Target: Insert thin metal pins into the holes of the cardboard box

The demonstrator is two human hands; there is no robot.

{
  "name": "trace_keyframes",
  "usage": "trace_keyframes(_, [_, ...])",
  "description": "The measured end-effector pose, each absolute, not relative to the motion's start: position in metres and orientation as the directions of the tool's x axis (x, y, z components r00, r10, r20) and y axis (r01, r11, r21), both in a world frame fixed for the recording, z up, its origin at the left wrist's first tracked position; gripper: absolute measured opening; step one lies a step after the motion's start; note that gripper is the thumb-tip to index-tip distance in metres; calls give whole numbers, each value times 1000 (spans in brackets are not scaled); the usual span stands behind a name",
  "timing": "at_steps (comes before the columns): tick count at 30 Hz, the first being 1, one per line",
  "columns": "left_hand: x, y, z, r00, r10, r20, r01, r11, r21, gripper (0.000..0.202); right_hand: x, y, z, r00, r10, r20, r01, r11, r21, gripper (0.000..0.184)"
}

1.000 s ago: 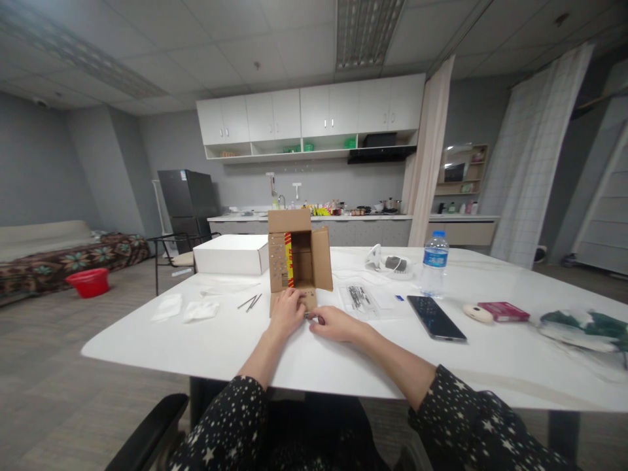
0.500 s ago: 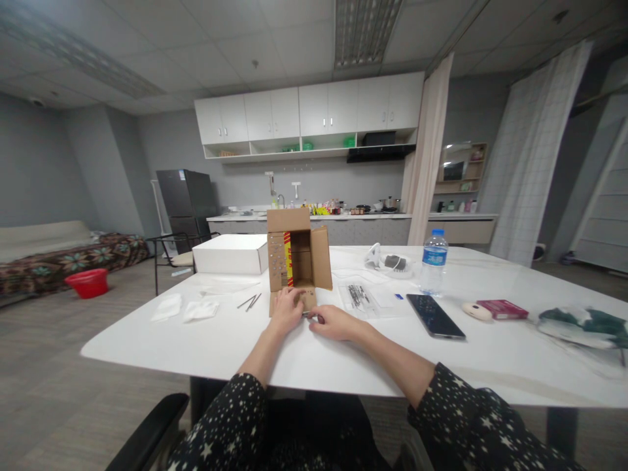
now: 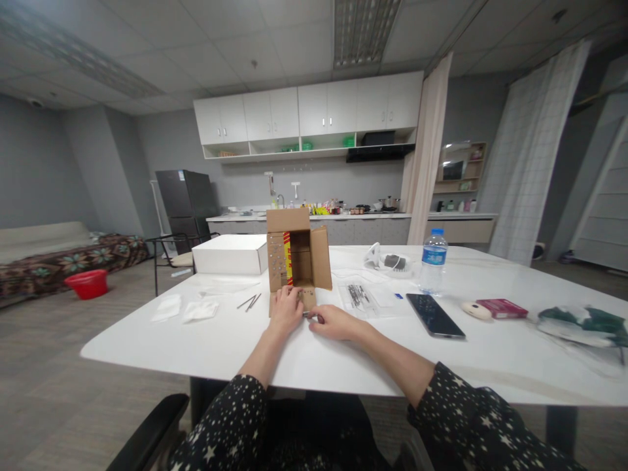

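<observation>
The small metal piece (image 3: 311,316) pinched between the two hands, just in front of the cardboard box (image 3: 296,260), is too small to identify. The left hand (image 3: 286,310) covers part of the box's lowered front flap. Right of the box, the bag's (image 3: 362,297) dark contents are indistinct. Both sleeves run past the bottom edge.
</observation>
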State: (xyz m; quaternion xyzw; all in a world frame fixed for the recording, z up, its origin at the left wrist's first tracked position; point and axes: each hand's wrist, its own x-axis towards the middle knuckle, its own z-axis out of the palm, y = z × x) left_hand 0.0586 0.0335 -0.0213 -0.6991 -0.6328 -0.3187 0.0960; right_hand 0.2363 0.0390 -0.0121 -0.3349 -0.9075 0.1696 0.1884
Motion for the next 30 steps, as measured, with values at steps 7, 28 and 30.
trace_keyframes(7, [57,34,-23,17,832,555,932,-215,293,36,237,39,-12,-705,670,232,541,720,-434,37])
trace_keyframes(28, [56,35,-25,30,807,590,952,-203,230,32,237,41,-15,-710,662,239,532,728,-433,35])
trace_keyframes(30, [56,35,-25,37,805,592,951,-211,228,32,236,42,-15,-711,659,246,529,732,-430,34])
